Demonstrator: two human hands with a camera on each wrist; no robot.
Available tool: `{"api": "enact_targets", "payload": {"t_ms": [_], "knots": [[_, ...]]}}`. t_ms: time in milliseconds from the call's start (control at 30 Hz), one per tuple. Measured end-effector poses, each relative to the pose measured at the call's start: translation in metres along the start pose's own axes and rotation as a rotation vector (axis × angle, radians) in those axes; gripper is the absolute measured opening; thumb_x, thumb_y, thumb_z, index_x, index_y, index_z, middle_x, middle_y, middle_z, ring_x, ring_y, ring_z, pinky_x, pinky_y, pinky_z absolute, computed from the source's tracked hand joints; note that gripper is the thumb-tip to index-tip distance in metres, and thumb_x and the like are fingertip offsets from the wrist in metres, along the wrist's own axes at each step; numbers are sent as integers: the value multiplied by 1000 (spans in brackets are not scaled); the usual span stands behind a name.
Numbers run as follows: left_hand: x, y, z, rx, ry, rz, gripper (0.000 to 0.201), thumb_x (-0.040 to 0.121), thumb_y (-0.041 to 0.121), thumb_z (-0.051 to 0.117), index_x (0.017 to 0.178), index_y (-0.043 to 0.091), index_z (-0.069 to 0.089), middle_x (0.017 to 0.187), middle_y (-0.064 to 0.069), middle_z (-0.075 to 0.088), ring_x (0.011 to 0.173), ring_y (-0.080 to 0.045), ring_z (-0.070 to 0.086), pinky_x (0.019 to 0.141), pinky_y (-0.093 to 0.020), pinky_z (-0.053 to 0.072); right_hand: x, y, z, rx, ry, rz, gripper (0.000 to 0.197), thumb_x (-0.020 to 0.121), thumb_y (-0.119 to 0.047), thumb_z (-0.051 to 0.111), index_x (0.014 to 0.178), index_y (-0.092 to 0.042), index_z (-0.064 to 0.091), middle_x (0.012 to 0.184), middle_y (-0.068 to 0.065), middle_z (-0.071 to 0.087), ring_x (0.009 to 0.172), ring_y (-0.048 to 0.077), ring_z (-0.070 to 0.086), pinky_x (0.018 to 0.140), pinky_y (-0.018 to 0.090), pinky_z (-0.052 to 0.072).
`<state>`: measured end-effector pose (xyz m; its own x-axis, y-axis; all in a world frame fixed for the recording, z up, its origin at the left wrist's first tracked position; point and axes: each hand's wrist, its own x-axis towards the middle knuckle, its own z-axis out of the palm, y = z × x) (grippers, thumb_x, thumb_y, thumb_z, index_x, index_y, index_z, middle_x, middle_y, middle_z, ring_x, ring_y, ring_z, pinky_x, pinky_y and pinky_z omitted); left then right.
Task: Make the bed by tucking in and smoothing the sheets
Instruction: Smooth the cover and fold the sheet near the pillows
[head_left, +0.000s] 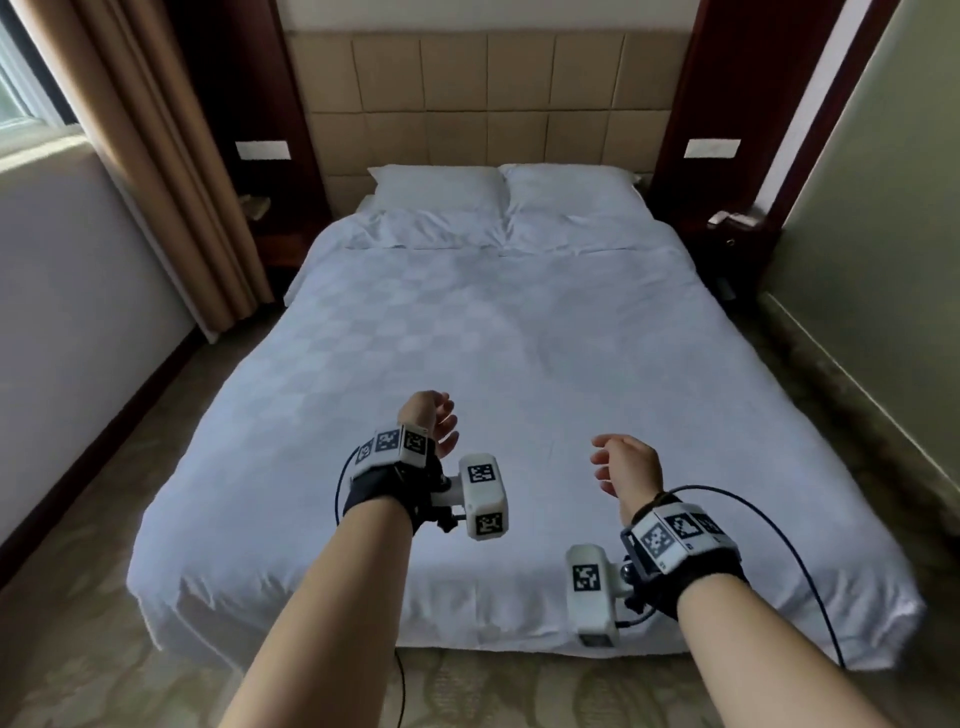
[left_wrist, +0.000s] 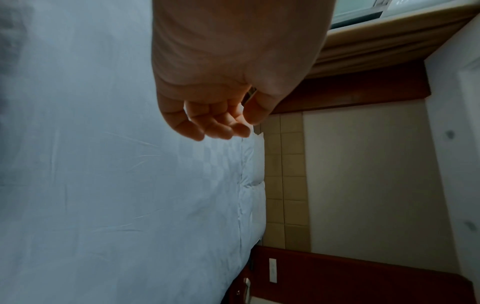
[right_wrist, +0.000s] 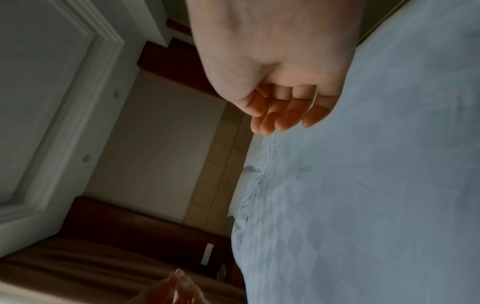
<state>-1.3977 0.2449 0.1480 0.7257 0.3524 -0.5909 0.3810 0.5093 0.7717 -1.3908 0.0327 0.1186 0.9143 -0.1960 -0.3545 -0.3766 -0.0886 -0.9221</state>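
At foot of bed (head_left: 322, 613), left hand (head_left: 434, 422) & right hand (head_left: 626, 465) hang above white checked sheet (head_left: 498, 353), fingers loosely curled, holding nothing, palms facing each other. Sheet lies spread over mattress w/ light creases; two pillows (head_left: 441, 187) sit against padded headboard (head_left: 488, 98).

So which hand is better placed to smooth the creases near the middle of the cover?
Probably the right hand: it hovers empty nearer the faint creases on the cover; the left hand is farther.
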Motion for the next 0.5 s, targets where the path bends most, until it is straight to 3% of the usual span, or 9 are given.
{"api": "enact_targets", "payload": {"t_ms": [133,233,333,500], "knots": [[9,-7,23,103,1,-23,23,95,13,39,76,14,52,69,3,50,65,-13,46,80,-31,37,24,8,-24,23,118,72,30,88,1,31,89,-7,59,66,3,52,53,15,42,50,22,33],[14,-14,43,162,-17,-38,20,95,12,41,79,14,54,72,3,52,67,-12,48,81,-31,38,46,15,-31,87,152,164,28,90,1,32,92,-8,58,64,4,51,52,15,41,50,22,31],[22,-13,59,180,-1,-43,18,95,12,42,82,14,55,74,2,53,73,-14,49,82,-32,38,66,16,-27,151,134,235,26,91,-1,35,95,-10,59,66,4,51,54,15,42,51,22,33],[37,-9,70,118,24,-41,20,95,12,41,79,14,53,71,3,50,67,-13,47,75,-29,39,88,0,4,345,70,329,23,93,-8,34,94,-11,57,70,2,52,60,15,45,57,24,35]]}}
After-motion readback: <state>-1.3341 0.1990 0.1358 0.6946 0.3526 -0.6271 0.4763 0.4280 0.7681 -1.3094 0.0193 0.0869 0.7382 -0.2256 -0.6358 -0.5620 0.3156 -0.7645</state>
